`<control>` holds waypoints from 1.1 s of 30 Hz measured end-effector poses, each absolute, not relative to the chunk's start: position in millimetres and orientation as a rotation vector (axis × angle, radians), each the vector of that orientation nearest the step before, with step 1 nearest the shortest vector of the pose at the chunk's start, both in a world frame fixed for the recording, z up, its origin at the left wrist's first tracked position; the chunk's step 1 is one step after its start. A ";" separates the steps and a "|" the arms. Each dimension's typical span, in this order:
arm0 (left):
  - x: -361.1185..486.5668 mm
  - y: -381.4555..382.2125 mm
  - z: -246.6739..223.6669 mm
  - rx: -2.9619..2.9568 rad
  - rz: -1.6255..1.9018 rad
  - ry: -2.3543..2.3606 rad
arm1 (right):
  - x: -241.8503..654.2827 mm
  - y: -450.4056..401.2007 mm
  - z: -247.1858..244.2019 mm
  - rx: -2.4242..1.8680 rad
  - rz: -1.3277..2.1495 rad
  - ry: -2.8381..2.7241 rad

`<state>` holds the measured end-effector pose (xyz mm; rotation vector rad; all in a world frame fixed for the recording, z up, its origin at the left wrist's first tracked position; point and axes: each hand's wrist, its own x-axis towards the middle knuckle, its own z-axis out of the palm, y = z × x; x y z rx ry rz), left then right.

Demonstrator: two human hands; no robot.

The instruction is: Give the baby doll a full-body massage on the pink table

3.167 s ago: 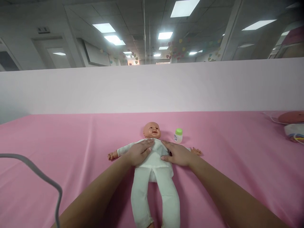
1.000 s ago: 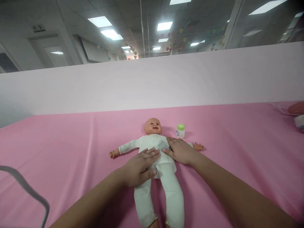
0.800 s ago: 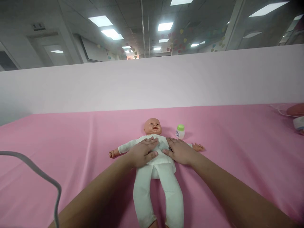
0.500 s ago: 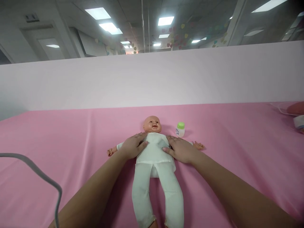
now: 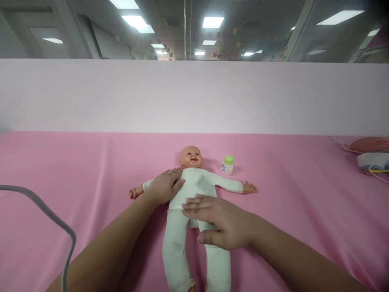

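A baby doll [image 5: 194, 182] in white clothes lies face up, arms spread, on a pink sheet [image 5: 273, 170]. My left hand [image 5: 165, 187] rests at the doll's shoulder and chest on the left side, fingers extended, holding nothing. Over the doll's lower belly and hip is my right hand [image 5: 219, 219], its fingers stretched out to the left and thumb apart; whether it touches the cloth I cannot tell. Beside the doll's head, to the right, stands a small bottle [image 5: 227, 166] with a green cap.
A grey cable [image 5: 45, 207] curves through the lower left. At the right edge lie another doll-like item [image 5: 369, 144] and a white cloth item [image 5: 373, 160] with a yellow strip. A white wall panel [image 5: 194, 97] runs behind the sheet, with glass above it.
My right hand has left the doll's right-side shoulder and moved down and left to over its lower belly, uncovering that arm. My left hand stays at the chest. The view has shifted slightly.
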<state>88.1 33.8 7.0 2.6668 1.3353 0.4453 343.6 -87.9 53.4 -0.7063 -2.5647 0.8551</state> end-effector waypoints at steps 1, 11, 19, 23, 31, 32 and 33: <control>88.3 34.0 6.5 2.672 0.445 1.323 | 342.8 -83.4 50.4 -0.757 0.817 -2.577; 88.5 36.0 4.3 2.675 0.462 1.243 | 352.0 -23.5 23.6 -1.243 0.513 -2.506; 88.6 31.9 4.3 2.684 0.415 1.297 | 372.6 -11.6 14.9 -1.565 0.474 -2.332; 87.6 28.8 4.8 2.665 0.433 1.337 | 376.7 -20.6 23.8 -1.665 0.459 -2.306; 84.8 25.1 11.5 2.625 0.403 1.420 | 392.4 -32.4 35.6 -1.795 0.450 -2.286; 82.4 25.3 13.3 2.618 0.389 1.442 | 398.0 -32.9 37.8 -1.828 0.472 -2.272; 79.3 25.5 15.6 2.609 0.374 1.467 | 404.4 -33.3 40.6 -1.867 0.497 -2.251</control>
